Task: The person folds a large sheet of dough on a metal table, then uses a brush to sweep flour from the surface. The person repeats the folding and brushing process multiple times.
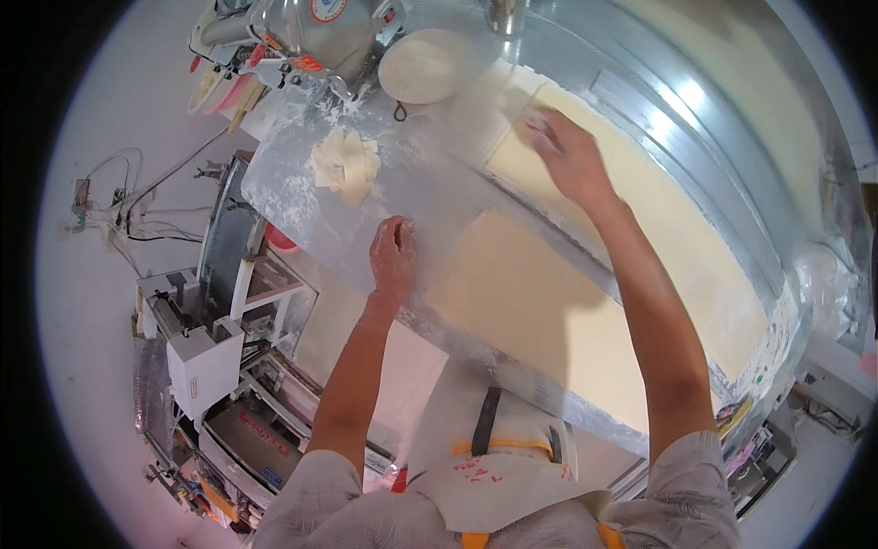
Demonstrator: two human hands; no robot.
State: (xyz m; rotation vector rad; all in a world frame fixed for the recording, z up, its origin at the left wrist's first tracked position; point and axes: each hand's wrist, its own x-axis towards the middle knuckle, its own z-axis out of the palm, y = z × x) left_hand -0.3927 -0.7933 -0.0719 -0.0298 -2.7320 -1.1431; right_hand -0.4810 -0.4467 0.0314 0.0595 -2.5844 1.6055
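My left hand is by the near left edge of the metal table, its fingers curled in and dusted white; nothing shows in them. Past it lies a loose pile of pale dough scraps. Over the upper end of the far dough sheet is my right hand, its fingers whitish and smeared by motion, so their grip cannot be made out. A second flat, pale yellow dough sheet lies nearer me. Between the two sheets runs a long, narrow grey strip.
A round container of white flour stands at the table's far side, beside a metal machine. Flour is scattered over the metal table. Below its left edge stands white equipment with trays. Cables hang on the left.
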